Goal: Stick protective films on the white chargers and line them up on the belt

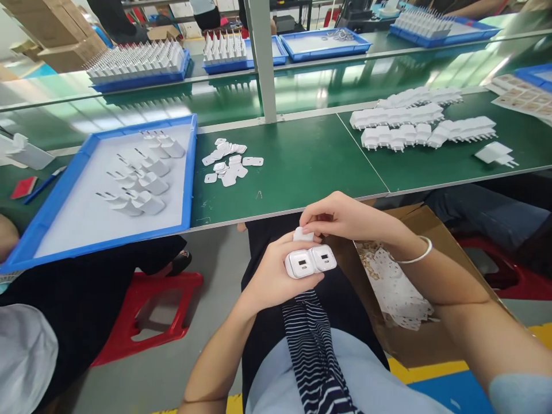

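My left hand point(271, 275) grips two white charger plugs point(310, 261) side by side over my lap, their port faces toward me. My right hand point(340, 218) pinches a small white piece point(303, 234) against the top of those chargers; a bracelet sits on that wrist. On the green bench ahead lies a pile of small white labels point(227, 161). A blue tray point(56, 201) at the left holds several white chargers point(142, 178) lying with prongs out.
Rows of white chargers point(414, 126) lie on the bench at right, one loose charger point(495, 154) beside them. A cardboard box point(414, 218) with white backing scraps stands by my right knee. A red stool point(150, 310) and another person's dark sleeve are at left. A grey post point(264, 63) rises mid-bench.
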Demonstrator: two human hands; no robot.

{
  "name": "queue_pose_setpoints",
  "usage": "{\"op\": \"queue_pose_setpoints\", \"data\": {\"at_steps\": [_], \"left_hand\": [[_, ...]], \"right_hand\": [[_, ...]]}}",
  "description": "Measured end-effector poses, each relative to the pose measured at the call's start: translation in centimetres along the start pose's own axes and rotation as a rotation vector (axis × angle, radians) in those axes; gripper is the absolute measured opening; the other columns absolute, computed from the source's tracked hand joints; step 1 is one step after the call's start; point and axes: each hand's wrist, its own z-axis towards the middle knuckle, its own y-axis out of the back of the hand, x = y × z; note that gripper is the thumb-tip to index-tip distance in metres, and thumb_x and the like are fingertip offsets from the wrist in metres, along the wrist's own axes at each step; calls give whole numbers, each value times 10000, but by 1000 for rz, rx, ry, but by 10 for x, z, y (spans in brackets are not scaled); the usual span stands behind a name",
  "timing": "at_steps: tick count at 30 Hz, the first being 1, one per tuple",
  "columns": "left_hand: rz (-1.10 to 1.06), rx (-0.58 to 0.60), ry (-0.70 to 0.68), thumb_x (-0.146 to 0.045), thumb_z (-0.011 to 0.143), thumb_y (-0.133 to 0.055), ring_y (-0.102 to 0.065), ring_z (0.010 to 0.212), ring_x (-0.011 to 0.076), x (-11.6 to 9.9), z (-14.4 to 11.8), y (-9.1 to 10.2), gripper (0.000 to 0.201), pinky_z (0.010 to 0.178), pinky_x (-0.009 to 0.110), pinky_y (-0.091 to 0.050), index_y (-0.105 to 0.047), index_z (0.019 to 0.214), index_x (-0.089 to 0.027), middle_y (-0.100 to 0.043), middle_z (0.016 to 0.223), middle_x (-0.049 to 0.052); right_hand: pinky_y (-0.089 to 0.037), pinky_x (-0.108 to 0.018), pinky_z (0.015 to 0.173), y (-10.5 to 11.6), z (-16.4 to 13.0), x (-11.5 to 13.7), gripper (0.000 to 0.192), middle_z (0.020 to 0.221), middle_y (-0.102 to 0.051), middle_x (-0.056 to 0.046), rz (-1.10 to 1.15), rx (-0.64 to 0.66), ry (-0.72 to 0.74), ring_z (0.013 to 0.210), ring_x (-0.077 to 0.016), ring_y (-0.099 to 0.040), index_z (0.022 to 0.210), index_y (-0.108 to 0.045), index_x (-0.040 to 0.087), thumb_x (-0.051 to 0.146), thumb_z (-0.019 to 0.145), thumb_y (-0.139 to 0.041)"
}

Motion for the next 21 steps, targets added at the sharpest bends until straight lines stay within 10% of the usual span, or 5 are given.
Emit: {"op": "queue_pose_setpoints", "data": {"at_steps": [16, 21], "left_hand": [[-273, 117, 174, -216, 668, -907, -727, 1052, 285, 10, -9, 16, 445, 839, 330, -559, -775, 1087, -144, -766, 1128, 132], [-237, 21, 133, -187, 685, -897, -737, 1082, 273, 15, -8, 13, 422, 930, 356, -579, -779, 1090, -166, -763, 1195, 128]], "right_hand": [[-523, -255, 728, 6, -2, 8, 233, 1016, -776, -84, -172, 165, 98, 842, -160, -712, 1121, -790, 139, 170, 995, -596], [-539, -255, 728, 9, -8, 6, 245, 1020, -809, -54, -218, 26, 45, 845, -167, -745, 1120, -800, 192, 125, 936, -652]]}}
